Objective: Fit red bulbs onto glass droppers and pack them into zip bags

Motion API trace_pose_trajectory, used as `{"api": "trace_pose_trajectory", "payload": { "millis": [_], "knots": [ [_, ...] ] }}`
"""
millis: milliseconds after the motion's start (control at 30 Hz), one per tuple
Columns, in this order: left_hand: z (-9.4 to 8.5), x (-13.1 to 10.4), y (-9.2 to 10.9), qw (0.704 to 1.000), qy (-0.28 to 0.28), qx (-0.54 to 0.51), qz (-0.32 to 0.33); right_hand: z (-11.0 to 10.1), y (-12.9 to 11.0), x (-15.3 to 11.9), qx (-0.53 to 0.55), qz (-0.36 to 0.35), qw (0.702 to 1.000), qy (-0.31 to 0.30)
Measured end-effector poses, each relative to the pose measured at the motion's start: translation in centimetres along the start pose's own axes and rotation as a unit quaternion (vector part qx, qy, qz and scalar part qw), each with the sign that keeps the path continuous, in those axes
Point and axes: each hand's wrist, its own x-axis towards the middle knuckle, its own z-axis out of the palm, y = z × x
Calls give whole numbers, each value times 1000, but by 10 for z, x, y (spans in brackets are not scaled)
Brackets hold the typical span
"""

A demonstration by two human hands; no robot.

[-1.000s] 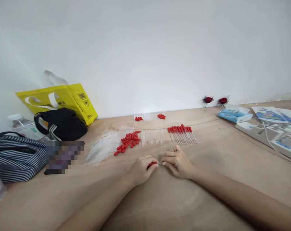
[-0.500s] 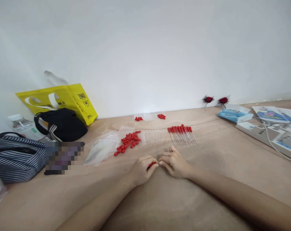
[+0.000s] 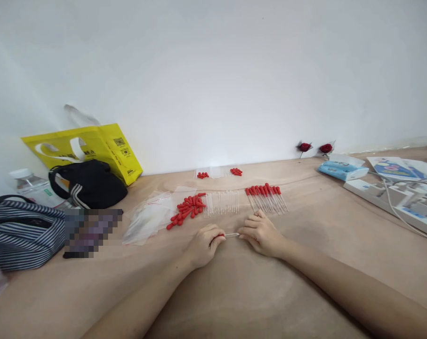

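On the surface (image 3: 234,287), a red bulb (image 3: 221,235) is gripped by the left hand (image 3: 202,246) and a clear tube (image 3: 231,235) pinched by the right hand (image 3: 266,237), with bulb-topped tubes (image 3: 268,190) already grouped beyond, while bare tubes (image 3: 222,202) and loose bulbs (image 3: 200,204) are left unjoined.

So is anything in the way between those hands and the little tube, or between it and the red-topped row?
Nothing visible between hands and tube: the left hand holds the red bulb, the right hand the other end of the clear tube. Toward the red-topped tubes, only the right hand seems to lie between.
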Motion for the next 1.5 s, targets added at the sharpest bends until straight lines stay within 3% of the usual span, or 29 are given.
{"api": "trace_pose_trajectory", "payload": {
  "millis": [233,367,467,567,633,733,1000,1500],
  "knots": [
    [-1,1,2,998,-14,-36,-40,2,-4,2,11,9,1000,11],
    [-3,-1,-10,993,79,-51,-72,-5,10,0,-8,55,998,34],
    [-6,-3,-24,984,151,-39,-87,-12,36,-7,-37,174,979,102],
    [-10,-6,-31,988,131,-9,-86,-22,65,-16,-48,371,914,154],
    [-12,-6,-30,992,97,16,-75,-29,79,-22,-48,480,865,134],
    [-14,-5,-24,996,62,42,-54,-33,91,-29,-68,556,825,74],
    [-15,-4,-25,996,55,54,-39,-24,99,-34,-99,564,820,13],
    [-15,-4,-24,997,44,49,-48,-29,98,-33,-93,582,808,-12]
  ]
}}
